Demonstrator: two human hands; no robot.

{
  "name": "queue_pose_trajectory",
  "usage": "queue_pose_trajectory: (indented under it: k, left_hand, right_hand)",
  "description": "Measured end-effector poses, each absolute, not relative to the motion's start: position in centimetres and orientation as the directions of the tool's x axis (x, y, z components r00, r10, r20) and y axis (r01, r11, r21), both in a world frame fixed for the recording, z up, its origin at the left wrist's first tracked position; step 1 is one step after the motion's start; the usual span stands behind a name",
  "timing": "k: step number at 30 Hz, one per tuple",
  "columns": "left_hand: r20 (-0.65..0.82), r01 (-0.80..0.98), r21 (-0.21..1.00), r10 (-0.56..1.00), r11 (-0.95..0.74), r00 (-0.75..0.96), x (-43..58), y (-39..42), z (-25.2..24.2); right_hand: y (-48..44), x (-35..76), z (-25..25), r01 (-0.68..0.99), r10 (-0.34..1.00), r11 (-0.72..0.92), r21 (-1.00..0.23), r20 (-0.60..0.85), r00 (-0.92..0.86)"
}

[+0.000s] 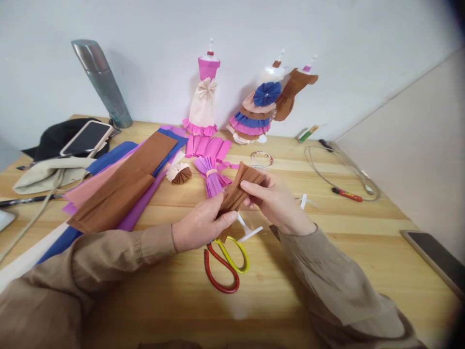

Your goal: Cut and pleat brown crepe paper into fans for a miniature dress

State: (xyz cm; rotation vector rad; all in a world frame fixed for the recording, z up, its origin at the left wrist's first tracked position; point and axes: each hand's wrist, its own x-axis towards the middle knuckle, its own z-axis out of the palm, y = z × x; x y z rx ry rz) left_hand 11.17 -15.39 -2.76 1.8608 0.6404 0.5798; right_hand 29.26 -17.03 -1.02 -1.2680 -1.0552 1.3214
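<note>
Both hands hold a pleated strip of brown crepe paper (240, 186) above a wooden table (327, 271). My left hand (198, 225) pinches its lower end between thumb and fingers. My right hand (278, 201) grips its upper, fanned-out end. Just under the hands lie scissors (225, 264) with one red and one yellow handle, and a white plastic tie (250, 232). A gathered purple paper bundle (212, 177) lies right behind the brown strip.
Flat sheets of brown, pink, purple and blue paper (119, 186) lie at left, a phone (86, 138) on dark cloth behind them. Three small mannequins in paper dresses (203, 104) stand by the wall. A cable and red-handled tool (347, 195) lie at right.
</note>
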Motion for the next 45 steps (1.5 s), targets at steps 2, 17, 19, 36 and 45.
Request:
queue_pose_trajectory:
  k: [2, 17, 19, 36, 45]
  left_hand:
    - [0.059, 0.106, 0.974, 0.673, -0.201, 0.737, 11.2, -15.4, -2.8]
    - [-0.146, 0.057, 0.987, 0.702, 0.148, 0.697, 11.4, -15.1, -2.5]
    - [-0.174, 0.067, 0.982, 0.69, 0.179, 0.703, 11.5, -15.2, -2.4]
    - [-0.265, -0.004, 0.88, 0.497, 0.475, 0.826, 11.0, -13.8, -2.8]
    - [-0.34, 0.113, 0.851, 0.374, 0.513, 0.863, 10.2, -11.8, -2.0]
  right_hand:
    - [-17.0, 29.2, -1.0, -0.105, 0.99, -0.125, -0.987, -0.13, 0.048]
    - [-17.3, 29.1, -0.6, -0.112, 0.991, -0.135, -0.985, -0.137, 0.011]
    - [-17.4, 29.1, -0.6, -0.116, 0.991, -0.13, -0.985, -0.134, 0.027]
    - [-17.2, 31.2, 0.7, 0.2, 0.998, 0.019, -0.98, 0.029, 0.048]
    - [-17.9, 32.9, 2.5, 0.631, 0.776, 0.614, -0.474, 0.508, -0.373]
